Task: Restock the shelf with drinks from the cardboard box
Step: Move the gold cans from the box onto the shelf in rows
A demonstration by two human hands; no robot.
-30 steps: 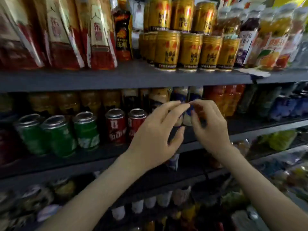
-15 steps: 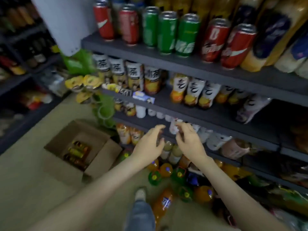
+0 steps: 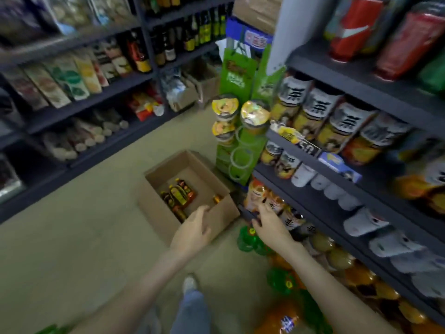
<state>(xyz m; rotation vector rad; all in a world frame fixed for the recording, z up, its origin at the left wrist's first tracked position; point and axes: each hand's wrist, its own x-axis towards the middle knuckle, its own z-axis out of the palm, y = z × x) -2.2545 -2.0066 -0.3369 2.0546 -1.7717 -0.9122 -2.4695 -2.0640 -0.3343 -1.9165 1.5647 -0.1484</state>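
While both bare arms reach downward, dark metal shelving [image 3: 79, 104] on the far left carries flat, glossy pouches, blurred. On the pale, matt floor [image 3: 84, 237] stands the cardboard box [image 3: 154, 208], brown, square-cornered and open at the top. Several drink bottles [image 3: 179, 195] lie in it, small and shiny, with amber bodies and orange caps. The left hand [image 3: 192, 231] hovers over the near wall of the box, its fingers [image 3: 202, 210] loosely spread and holding nothing; the bottles lie just beyond the fingertips, apart from them. The right hand [image 3: 271, 225] is at the lip of a low shelf [image 3: 310, 201], fingers stretched forward and slightly apart, empty; blur hides whether they touch the lip. Behind them stand labelled bottles, and the tiers above hold round white-topped cups, then red cans.
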